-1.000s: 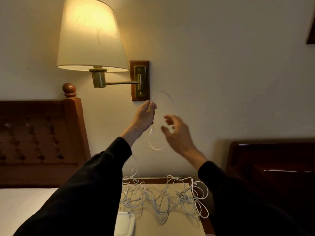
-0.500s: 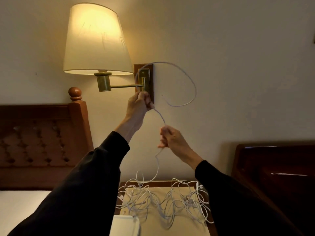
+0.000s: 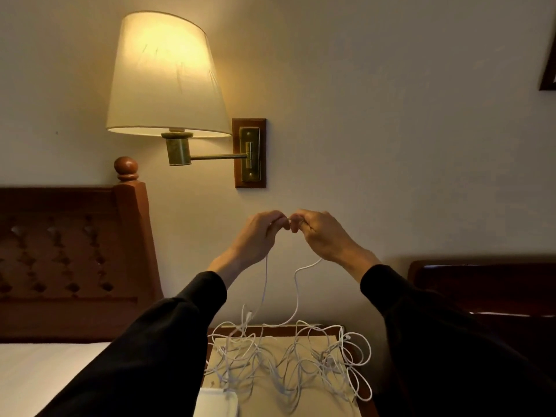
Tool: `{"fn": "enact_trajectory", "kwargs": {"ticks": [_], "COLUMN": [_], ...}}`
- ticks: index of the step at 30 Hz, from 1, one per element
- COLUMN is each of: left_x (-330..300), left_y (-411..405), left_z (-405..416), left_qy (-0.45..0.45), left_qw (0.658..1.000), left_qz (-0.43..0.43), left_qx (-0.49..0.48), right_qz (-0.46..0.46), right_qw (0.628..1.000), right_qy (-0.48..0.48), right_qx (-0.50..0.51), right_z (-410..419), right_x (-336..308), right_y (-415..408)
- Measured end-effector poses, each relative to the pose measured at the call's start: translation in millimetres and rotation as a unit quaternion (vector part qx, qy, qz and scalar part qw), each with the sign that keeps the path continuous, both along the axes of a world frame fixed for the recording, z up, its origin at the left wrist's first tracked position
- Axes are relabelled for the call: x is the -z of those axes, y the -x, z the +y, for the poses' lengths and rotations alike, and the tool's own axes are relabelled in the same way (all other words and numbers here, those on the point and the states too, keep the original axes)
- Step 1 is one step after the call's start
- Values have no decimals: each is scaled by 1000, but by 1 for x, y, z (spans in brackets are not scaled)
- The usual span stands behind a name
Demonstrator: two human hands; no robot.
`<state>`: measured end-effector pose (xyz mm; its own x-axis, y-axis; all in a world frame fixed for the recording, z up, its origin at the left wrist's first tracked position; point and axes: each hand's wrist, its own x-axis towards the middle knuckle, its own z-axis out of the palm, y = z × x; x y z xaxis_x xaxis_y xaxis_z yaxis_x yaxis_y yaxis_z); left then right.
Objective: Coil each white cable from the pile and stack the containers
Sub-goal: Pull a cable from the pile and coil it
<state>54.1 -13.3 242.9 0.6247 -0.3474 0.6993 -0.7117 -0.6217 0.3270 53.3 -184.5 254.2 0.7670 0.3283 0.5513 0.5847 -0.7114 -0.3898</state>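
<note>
- White cable (image 3: 296, 291) hangs in two strands from raised hands; left hand (image 3: 258, 237) and right hand (image 3: 320, 233) pinch it, fingertips nearly touching.
- Below, the cable pile (image 3: 288, 359) sprawls across the nightstand (image 3: 313, 400); a white container (image 3: 215, 404) sits at its near-left edge.
- Coiling seems barely started; next likely calls for drawing off length to loop.
- Half a second ago the hands were apart, with a loop overhead.

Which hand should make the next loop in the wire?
Probably the right hand. It pinches the white cable beside the left hand, and its strand runs down to the pile.
</note>
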Motion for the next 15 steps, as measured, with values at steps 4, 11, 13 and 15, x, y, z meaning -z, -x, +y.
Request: {"fn": "enact_trajectory", "kwargs": {"ticks": [4,11,13,15], "left_x": [1,-34,-32,-24], "left_y": [-10,-13,-15,-11], "left_z": [12,62,63,54], "left_qy": [9,256,252,171], "left_qw": [994,943,947,922], "left_qz": [-88,-14,109,299], "left_qx": [-59,-212,-168,-177], "right_qz": [57,160,145,86], "right_qw": [991,962,958,967], "right_qy": [-110,-217,-245,-238], "right_qx": [-45,-34,-21,5], "right_z": [-13,-70,-71,-64], "right_x": [14,78,77,59], "right_y": [6,1,-2,-4]}}
